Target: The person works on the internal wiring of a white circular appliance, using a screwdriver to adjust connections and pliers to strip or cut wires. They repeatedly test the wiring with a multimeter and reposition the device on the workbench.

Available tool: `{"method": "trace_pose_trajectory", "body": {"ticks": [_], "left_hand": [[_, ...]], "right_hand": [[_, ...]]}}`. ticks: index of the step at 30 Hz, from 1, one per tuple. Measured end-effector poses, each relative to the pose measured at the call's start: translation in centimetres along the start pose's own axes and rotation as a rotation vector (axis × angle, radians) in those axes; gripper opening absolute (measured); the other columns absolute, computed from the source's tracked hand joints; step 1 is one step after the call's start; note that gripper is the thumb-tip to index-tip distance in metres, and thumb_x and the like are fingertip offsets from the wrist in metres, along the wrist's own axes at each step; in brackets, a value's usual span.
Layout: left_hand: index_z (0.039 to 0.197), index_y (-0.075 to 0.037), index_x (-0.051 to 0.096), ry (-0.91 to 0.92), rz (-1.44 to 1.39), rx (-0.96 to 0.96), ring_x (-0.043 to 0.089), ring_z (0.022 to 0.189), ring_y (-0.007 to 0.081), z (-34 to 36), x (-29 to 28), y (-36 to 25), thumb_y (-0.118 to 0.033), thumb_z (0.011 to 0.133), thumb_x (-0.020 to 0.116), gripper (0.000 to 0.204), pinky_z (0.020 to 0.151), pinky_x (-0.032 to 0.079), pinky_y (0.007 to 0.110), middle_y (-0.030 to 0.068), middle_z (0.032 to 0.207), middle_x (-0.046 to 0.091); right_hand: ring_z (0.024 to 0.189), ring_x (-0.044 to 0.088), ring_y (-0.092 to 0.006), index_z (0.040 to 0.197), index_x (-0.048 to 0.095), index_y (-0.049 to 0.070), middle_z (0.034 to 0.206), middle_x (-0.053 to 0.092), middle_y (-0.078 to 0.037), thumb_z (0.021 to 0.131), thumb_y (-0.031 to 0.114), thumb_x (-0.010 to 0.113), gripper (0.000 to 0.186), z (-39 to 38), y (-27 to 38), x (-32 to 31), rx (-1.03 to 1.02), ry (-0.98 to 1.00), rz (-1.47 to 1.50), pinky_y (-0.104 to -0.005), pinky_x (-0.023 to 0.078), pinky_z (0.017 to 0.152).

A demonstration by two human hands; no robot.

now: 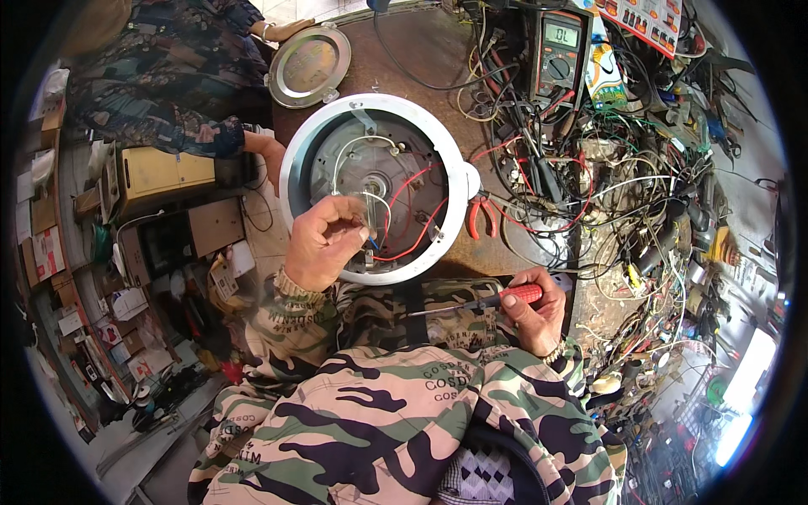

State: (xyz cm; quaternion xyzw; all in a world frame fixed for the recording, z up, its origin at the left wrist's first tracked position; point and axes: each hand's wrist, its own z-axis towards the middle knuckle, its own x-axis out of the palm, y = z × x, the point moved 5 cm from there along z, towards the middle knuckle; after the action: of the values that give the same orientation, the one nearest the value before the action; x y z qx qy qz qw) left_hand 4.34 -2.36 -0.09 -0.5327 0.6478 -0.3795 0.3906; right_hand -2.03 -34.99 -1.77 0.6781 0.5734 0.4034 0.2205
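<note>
A round white housing [443, 139] stands open on the bench, with a grey metal inside, white and red wires and small fittings. My left hand [326, 241] is over its near left part, thumb and fingertips pinched together. Whatever is between them is too small to make out; a white wire and a bit of blue show beside the fingertips. My right hand [539, 311] grips a screwdriver by its red handle [522, 294]. The thin shaft points left across my lap, apart from the housing. Red-handled pliers [483, 220] lie against the housing's right side.
A round metal lid [309, 67] lies beyond the housing. Another person's hand [274, 162] is at its left side. A multimeter [557, 67] stands at the back right. Tangled wires and cables [547, 168] cover the bench's right. Boxes [130, 303] fill shelves at left.
</note>
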Motion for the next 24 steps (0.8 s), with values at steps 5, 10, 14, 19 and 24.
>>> {"method": "trace_pose_trajectory", "body": {"ticks": [5, 10, 14, 19, 24], "left_hand": [[0.118, 0.004, 0.059, -0.017, -0.007, -0.003, 0.064, 0.09, 0.0116, -0.4, -0.4, 0.0, 0.002, 0.09, 0.066, 0.028, 0.083, 0.052, 0.026, 0.0058, 0.1, 0.063], [0.115, 0.004, 0.061, -0.01, -0.002, 0.009, 0.062, 0.092, 0.0079, -0.2, -1.1, -0.3, 0.004, 0.089, 0.066, 0.027, 0.081, 0.051, 0.023, 0.0047, 0.099, 0.064], [0.114, 0.003, 0.062, 0.062, 0.1, -0.001, 0.062, 0.089, 0.007, 0.2, -1.5, -1.1, 0.003, 0.089, 0.067, 0.026, 0.079, 0.052, 0.022, 0.0047, 0.097, 0.064], [0.111, 0.002, 0.064, 0.205, 0.166, 0.05, 0.064, 0.089, 0.0076, 1.6, -1.7, -1.6, 0.0, 0.09, 0.069, 0.022, 0.078, 0.052, 0.022, 0.0051, 0.095, 0.066], [0.1, 0.003, 0.069, 0.295, 0.212, 0.017, 0.067, 0.078, 0.0094, 1.9, -1.5, -1.8, 0.001, 0.088, 0.07, 0.012, 0.07, 0.054, 0.025, 0.0073, 0.084, 0.07]], "right_hand": [[0.061, 0.052, -0.0039, 0.102, 0.058, 0.003, 0.077, 0.064, 0.0, 0.09, 0.017, 0.077, 0.027, 0.2, 0.5, 0.3, -0.028, 0.019, -0.036, -0.0206, 0.042, 0.055], [0.062, 0.052, -0.0037, 0.098, 0.059, 0.003, 0.076, 0.063, 0.0, 0.088, 0.019, 0.078, 0.027, 0.2, 0.3, 1.6, -0.047, -0.04, -0.082, -0.0207, 0.042, 0.056], [0.063, 0.052, -0.0044, 0.1, 0.06, 0.002, 0.077, 0.062, 0.001, 0.087, 0.018, 0.079, 0.028, -0.2, -0.6, 3.1, -0.005, -0.051, -0.058, -0.0215, 0.042, 0.057], [0.065, 0.052, -0.0046, 0.101, 0.06, 0.002, 0.078, 0.062, 0.001, 0.087, 0.019, 0.079, 0.029, -0.9, -1.3, 5.0, 0.007, -0.078, -0.059, -0.0216, 0.042, 0.059], [0.065, 0.053, -0.0051, 0.101, 0.06, 0.002, 0.08, 0.063, 0.0, 0.087, 0.018, 0.079, 0.029, -1.6, -1.6, 6.4, 0.018, -0.12, -0.058, -0.0217, 0.042, 0.059]]}}
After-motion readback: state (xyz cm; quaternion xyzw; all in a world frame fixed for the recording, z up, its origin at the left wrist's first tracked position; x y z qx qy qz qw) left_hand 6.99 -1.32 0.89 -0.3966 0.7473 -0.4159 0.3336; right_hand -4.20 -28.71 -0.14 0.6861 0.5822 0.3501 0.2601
